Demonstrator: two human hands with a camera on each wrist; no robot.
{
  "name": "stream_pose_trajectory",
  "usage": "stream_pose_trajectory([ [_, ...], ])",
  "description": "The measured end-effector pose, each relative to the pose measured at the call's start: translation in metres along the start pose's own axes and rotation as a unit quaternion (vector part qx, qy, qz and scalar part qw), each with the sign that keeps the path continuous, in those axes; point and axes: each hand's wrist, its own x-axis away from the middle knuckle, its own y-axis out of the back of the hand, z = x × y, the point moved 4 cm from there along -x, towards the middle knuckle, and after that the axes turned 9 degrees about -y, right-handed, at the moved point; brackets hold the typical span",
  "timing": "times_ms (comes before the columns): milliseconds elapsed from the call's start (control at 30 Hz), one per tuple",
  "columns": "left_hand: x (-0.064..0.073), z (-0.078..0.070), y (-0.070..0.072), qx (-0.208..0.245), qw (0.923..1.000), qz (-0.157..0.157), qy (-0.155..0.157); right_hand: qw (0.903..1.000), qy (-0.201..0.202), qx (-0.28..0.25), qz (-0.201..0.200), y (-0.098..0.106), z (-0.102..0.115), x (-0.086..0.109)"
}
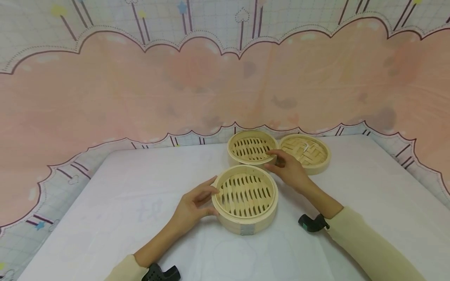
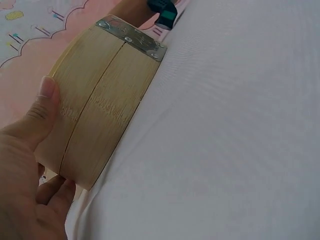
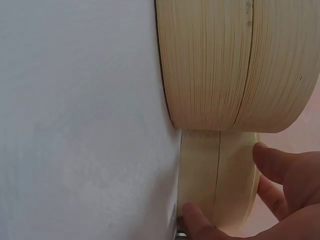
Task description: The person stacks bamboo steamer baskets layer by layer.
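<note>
Bamboo, near basket: steamer tier (image 1: 245, 199) with slatted floor, sits on the table toward the person, metal clip on its wall facing the camera.
Left hand: left hand (image 1: 192, 206) grips the near tier's left wall, thumb on the outside, fingers curled over the rim; the left wrist view shows the thumb (image 2: 46, 102) pressed flat to the bamboo side.
Bamboo, far basket: second slatted tier (image 1: 251, 147) stands behind the near one, close but apart in the head view.
Right hand: right hand (image 1: 289, 168) pinches the far tier's right rim, fingers bent over the edge, thumb low on the wall; the right wrist view shows fingertips (image 3: 274, 162) on the wall of the basket.
Lid: woven bamboo lid (image 1: 306, 152) lies flat just right of the far tier, touching or nearly so; cannot tell which.
Step in hand (judgement): both tiers held, one per hand; looks like the start of a stack.
Next move calls for (judgement): lifting one tier level, centring it over the other, rims aligned before letting go.
Surface: white cloth-covered table (image 1: 105, 218), smooth, faint print showing.
Room: pink scalloped backdrop (image 1: 147, 86) with grid-and-star pattern curves round the table's rear and sides.
Wrists: black camera mounts (image 1: 313, 223) strapped over cream sleeves.
</note>
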Motion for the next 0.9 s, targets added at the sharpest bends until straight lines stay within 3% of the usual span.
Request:
stream_pose_trajectory([
  [433, 0.0072, -0.0011, -0.0058, 0.002, 0.9992, -0.018, 0.036, 0.9955, 0.089, -0.006, -0.032, -0.0049, -0.0021, -0.0060],
  [700, 0.0074, -0.0057, -0.0096, -0.005, 0.9995, -0.027, 0.013, 0.9908, 0.111, -0.012, -0.076, -0.0093, -0.0030, -0.0052],
  [900, 0.0065, -0.0086, -0.0099, -0.012, 0.9996, -0.026, -0.003, 0.9873, 0.115, 0.017, -0.108, -0.0101, -0.0013, -0.0063],
])
